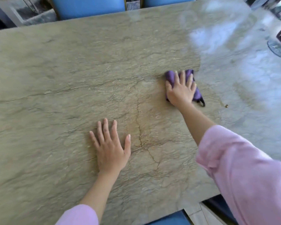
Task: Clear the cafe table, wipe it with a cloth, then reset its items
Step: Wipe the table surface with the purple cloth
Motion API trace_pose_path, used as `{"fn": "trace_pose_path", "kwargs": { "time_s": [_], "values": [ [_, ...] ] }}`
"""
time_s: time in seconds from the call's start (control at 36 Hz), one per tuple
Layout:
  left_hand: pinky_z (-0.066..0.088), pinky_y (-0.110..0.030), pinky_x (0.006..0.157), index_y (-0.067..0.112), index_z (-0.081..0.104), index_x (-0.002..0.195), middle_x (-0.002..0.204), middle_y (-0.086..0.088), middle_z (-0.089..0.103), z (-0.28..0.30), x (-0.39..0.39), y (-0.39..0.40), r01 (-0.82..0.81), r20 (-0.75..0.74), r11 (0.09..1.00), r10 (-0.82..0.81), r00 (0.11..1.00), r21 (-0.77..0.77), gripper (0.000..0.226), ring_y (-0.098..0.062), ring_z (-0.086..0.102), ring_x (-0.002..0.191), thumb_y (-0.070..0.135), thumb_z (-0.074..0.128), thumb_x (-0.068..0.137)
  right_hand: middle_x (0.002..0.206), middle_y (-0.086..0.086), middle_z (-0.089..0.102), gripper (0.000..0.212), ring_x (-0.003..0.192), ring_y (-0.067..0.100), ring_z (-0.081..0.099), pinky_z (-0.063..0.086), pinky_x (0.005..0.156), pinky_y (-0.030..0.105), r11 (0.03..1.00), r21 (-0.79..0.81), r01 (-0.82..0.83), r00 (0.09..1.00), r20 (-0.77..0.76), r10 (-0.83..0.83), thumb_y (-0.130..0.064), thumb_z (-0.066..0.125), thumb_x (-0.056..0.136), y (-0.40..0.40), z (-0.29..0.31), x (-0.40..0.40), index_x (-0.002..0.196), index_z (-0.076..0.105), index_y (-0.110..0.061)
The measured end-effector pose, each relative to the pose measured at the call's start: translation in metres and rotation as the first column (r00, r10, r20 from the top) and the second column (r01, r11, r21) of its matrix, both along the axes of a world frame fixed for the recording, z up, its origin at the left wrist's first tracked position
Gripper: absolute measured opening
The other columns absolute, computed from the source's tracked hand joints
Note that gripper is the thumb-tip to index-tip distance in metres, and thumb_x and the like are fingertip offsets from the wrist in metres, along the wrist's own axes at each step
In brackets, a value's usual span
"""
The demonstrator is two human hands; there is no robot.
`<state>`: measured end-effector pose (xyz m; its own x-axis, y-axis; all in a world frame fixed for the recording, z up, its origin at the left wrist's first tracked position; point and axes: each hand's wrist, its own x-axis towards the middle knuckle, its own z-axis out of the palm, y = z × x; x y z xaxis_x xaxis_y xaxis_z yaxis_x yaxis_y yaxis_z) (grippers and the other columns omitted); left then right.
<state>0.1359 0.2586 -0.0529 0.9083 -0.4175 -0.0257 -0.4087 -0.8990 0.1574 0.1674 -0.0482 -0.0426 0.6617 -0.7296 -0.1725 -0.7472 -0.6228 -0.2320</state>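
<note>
Cloth [187, 82] (purple) under right hand [180, 90], left hand [111, 148] apart

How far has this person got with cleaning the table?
Clearing looks done: the table in front of the person is bare stone, though something dark lies at its far right edge. Wiping is in hand: the right hand presses a purple cloth flat on the stone, while the left hand rests open on the top. Putting the items back is left; none are on the stone near the hands.
</note>
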Motion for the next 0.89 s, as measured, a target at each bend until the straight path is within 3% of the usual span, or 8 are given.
{"fn": "trace_pose_path", "kwargs": {
  "time_s": [0.17,0.31,0.44,0.53,0.64,0.75,0.81,0.89],
  "values": [
    [0.007,-0.060,0.117,0.012,0.038,0.146,0.157,-0.017,0.026,-0.003,0.001,0.001,0.004,0.010,1.000,-0.004,1.000,-0.019,0.067,-0.034,0.013,0.148,0.052,0.036,0.092,0.165,-0.004,0.013,0.063,0.152,0.026,0.000,0.003,0.121,0.046,0.889,-0.005,-0.459,0.888,0.012,0.459,-0.056,0.035,0.098,0.092,0.001,0.006,0.155,0.022,-0.033],
    [0.008,-0.060,0.117,0.013,0.041,0.144,0.155,-0.016,0.030,-0.004,0.002,0.003,-0.002,0.020,0.997,0.004,1.000,-0.081,0.060,-0.035,0.018,0.147,0.039,0.037,0.090,0.162,-0.002,0.024,0.062,0.152,0.027,0.011,0.013,0.121,0.048,0.725,-0.048,-0.687,0.723,0.053,0.689,-0.055,0.034,0.097,0.145,-0.008,-0.116,0.153,0.032,-0.029],
    [-0.002,-0.061,0.117,0.013,0.036,0.147,0.157,-0.017,0.026,-0.003,0.000,0.001,0.005,-0.008,0.999,-0.005,1.000,-0.040,0.063,-0.034,0.013,0.148,0.042,0.033,0.091,0.163,-0.004,0.019,0.061,0.152,0.026,0.008,0.010,0.122,0.045,0.618,-0.090,-0.781,0.623,-0.039,0.781,-0.054,0.033,0.100,0.087,-0.001,-0.227,0.155,0.028,-0.028],
    [-0.005,-0.066,0.113,0.012,0.034,0.148,0.158,-0.018,0.025,-0.003,-0.001,0.001,-0.006,-0.019,1.000,0.006,1.000,-0.004,0.066,-0.034,0.013,0.148,0.046,0.030,0.091,0.163,-0.007,0.016,0.062,0.152,0.024,0.008,0.014,0.120,0.047,0.739,-0.067,-0.671,0.742,-0.063,0.668,-0.056,0.032,0.098,0.010,0.001,-0.252,0.155,0.025,-0.032],
    [-0.003,-0.069,0.110,0.007,0.032,0.148,0.157,-0.021,0.023,0.001,-0.011,-0.012,-0.041,-0.025,0.998,0.043,0.999,0.048,0.072,-0.036,0.013,0.148,0.051,0.024,0.091,0.163,-0.005,0.021,0.069,0.151,0.031,0.013,0.014,0.119,0.049,0.959,-0.052,-0.278,0.959,-0.067,0.274,-0.059,0.023,0.091,-0.072,0.003,-0.250,0.153,0.030,-0.029],
    [-0.003,-0.067,0.112,0.008,0.029,0.149,0.159,-0.019,0.019,0.004,-0.035,-0.043,-0.041,-0.073,0.999,0.043,0.996,0.022,0.070,-0.035,0.010,0.149,0.049,0.024,0.093,0.165,0.001,0.015,0.068,0.151,0.034,0.004,0.006,0.120,0.053,1.000,-0.015,0.026,0.999,-0.043,-0.027,-0.055,0.026,0.094,-0.074,0.002,-0.204,0.155,0.026,-0.024],
    [-0.003,-0.066,0.112,0.008,0.030,0.149,0.160,-0.018,0.018,0.005,-0.049,-0.060,-0.037,-0.108,0.998,0.031,0.994,-0.054,0.066,-0.033,0.010,0.149,0.043,0.027,0.093,0.165,0.005,0.015,0.067,0.151,0.037,0.004,0.004,0.120,0.054,0.999,0.002,-0.046,0.998,-0.031,0.046,-0.053,0.029,0.096,-0.050,0.003,-0.188,0.155,0.025,-0.022],
    [-0.001,-0.064,0.113,0.005,0.034,0.147,0.158,-0.020,0.023,0.004,-0.060,-0.080,-0.062,-0.116,0.986,0.044,0.992,-0.157,0.062,-0.035,0.015,0.148,0.037,0.030,0.094,0.163,0.006,0.022,0.070,0.150,0.039,0.009,0.012,0.119,0.056,0.912,0.008,-0.410,0.912,0.011,0.410,-0.055,0.025,0.093,0.008,0.000,-0.193,0.153,0.031,-0.020]
  ]
}}
